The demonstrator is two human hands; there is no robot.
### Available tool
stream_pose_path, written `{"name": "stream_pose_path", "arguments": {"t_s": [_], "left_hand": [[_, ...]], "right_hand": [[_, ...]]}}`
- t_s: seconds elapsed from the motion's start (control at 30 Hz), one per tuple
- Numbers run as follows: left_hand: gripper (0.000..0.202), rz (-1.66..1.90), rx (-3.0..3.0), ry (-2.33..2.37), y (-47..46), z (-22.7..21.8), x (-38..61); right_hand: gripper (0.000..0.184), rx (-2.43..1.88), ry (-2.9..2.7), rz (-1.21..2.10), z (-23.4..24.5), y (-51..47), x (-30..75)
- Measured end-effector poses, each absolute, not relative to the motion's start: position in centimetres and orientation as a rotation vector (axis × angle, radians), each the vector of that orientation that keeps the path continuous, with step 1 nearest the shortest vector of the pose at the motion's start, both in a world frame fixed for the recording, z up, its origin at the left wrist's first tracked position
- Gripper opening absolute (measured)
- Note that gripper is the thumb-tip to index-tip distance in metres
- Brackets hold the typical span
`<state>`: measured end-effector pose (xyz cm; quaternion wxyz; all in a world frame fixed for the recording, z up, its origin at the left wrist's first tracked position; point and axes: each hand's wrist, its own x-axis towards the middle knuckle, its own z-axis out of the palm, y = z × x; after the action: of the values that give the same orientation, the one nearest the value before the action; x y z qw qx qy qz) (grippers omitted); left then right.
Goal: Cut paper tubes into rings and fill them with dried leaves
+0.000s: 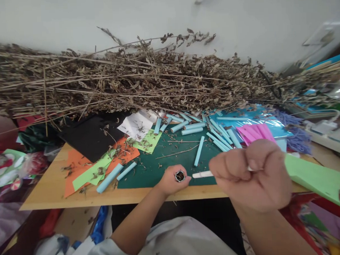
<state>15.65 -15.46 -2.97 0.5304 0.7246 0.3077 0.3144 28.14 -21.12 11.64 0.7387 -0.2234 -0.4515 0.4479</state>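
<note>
My left hand (173, 179) is wrapped round an upright paper tube (179, 175); its open end faces up and shows dry brown plant bits inside. My right hand (252, 175) is closed in a fist, raised close to the camera. From it a thin white stick (202, 174) points left toward the tube, with its tip apart from it. Both hands are over the front edge of a dark green cutting mat (149, 165). Several light blue paper tubes (192, 131) lie on the mat beyond them, and a single blue tube (199, 151) lies just behind the stick.
A heap of dried stalks and leaves (146, 80) runs along the wall. Black paper (93, 135), orange paper (73, 164) and pink paper (255, 133) lie on the wooden table (44, 191). Green paper (316, 174) juts out at right, near a power strip (326, 131).
</note>
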Motion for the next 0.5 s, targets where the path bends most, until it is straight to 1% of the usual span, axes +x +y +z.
{"name": "stream_pose_path", "arguments": {"t_s": [0.07,0.17,0.27,0.37,0.5], "left_hand": [[0.012,0.757,1.745,0.73,-15.4,-3.0,15.6],[0.014,0.796,1.765,0.709,-15.5,-3.1,15.7],[0.015,0.798,1.783,0.724,-15.5,-3.1,15.9],[0.015,0.78,1.801,0.738,-15.5,-3.1,16.0],[0.017,0.797,1.81,0.757,-15.4,-3.2,15.9]], "right_hand": [[0.026,-0.459,-0.997,1.031,10.9,-20.6,26.9],[0.024,-0.525,-0.997,1.104,8.1,-19.6,25.7],[0.024,-0.522,-0.985,1.108,6.0,-19.1,25.3],[0.023,-0.545,-0.985,1.078,5.7,-19.2,25.4],[0.025,-0.554,-1.043,1.102,6.3,-19.3,25.3]]}}
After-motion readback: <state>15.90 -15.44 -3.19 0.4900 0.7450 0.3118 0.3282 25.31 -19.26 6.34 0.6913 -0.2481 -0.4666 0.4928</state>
